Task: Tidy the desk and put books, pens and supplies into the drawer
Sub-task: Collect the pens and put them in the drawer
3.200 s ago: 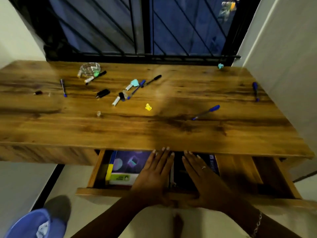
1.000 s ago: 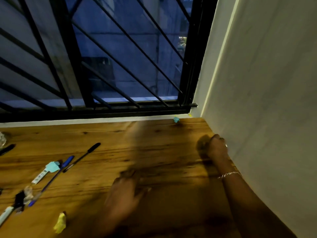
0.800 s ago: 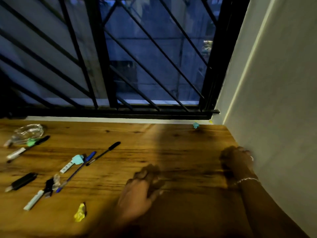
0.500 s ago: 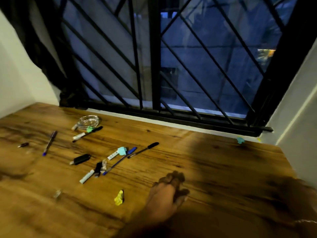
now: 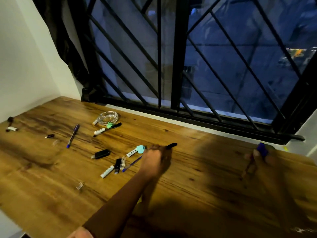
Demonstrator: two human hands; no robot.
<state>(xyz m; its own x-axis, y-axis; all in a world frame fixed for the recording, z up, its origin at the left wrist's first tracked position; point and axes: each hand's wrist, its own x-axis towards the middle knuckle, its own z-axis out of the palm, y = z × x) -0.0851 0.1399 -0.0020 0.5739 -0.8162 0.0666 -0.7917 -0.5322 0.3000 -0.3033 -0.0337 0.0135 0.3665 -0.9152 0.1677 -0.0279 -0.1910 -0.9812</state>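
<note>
My left hand reaches across the wooden desk, and its curled fingers close over a black pen whose cap sticks out past them. A blue pen lies just left of that hand, beside a teal-capped white tube. My right hand, blurred at the far right, grips a blue pen. A purple pen and a black marker lie further left. The drawer is out of view.
A glass ashtray stands near the barred window. A black stick, a white tube, a clear cap and a small dark cap are scattered on the desk. Two more small items lie by the left wall.
My view has swung left from the right corner. My left hand moved forward from bare wood onto the black pen. My right hand lifted away from the wall with a blue pen.
</note>
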